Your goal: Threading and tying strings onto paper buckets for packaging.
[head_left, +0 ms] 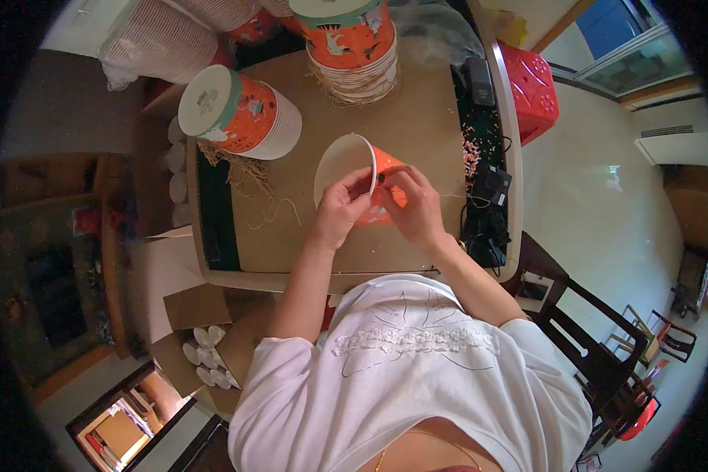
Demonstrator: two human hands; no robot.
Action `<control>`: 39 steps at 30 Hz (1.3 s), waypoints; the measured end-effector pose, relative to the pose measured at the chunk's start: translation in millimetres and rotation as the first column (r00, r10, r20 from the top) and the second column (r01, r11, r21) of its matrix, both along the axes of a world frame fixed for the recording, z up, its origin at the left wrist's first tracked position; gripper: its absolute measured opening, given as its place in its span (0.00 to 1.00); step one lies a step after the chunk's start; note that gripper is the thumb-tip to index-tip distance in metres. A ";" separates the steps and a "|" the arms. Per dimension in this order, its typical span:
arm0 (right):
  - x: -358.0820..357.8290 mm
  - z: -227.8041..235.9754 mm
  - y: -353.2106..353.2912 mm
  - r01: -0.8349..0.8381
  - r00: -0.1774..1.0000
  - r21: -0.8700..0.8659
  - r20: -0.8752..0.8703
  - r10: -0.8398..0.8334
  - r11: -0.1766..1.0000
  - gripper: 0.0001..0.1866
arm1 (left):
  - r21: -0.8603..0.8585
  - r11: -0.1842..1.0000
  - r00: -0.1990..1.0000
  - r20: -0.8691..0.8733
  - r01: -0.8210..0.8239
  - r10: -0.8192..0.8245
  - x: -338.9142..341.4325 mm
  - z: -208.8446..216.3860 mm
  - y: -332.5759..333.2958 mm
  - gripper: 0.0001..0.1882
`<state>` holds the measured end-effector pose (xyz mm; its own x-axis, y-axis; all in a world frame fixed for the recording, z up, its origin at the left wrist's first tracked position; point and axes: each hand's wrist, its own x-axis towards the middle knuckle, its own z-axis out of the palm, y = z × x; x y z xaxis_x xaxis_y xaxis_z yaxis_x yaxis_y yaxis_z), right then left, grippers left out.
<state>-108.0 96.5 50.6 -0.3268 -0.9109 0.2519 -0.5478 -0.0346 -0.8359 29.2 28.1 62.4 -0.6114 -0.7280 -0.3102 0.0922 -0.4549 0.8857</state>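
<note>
An orange paper bucket (pixel 343 169) with a white inside lies tilted on the brown board in front of me, its open mouth toward the left. My left hand (pixel 341 206) grips its rim, thumb and fingers closed on the edge. Against the orange outer wall, just below the rim, my right hand (pixel 414 203) pinches with its fingertips beside a small dark spot. A thin pale string (pixel 466 197) runs out to the right from behind this hand; its end at the fingers is mostly hidden.
Stacked orange-and-green paper buckets (pixel 248 114) with twine handles lie at the left, and another stack (pixel 354 51) stands at the back. Black devices and cables (pixel 492 185) line the table's right edge, near scattered small bits. A red stool (pixel 527 90) stands beyond; an open carton (pixel 204 346) sits below left.
</note>
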 end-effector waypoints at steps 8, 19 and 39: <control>-6.3 2.4 0.2 -0.030 0.998 0.021 0.049 0.029 0.999 0.08 | -0.104 0.994 0.995 0.091 -0.021 0.031 -6.8 -12.1 2.1 0.17; -14.1 6.8 15.1 -0.009 0.993 0.155 0.117 -0.009 0.988 0.07 | -0.580 0.802 0.854 0.483 0.145 0.195 -29.4 -14.6 5.3 0.04; -45.7 48.7 -17.3 -0.539 0.731 0.095 -0.440 0.521 0.837 0.16 | -0.480 0.875 0.985 0.172 0.057 0.030 -55.9 -48.7 22.5 0.12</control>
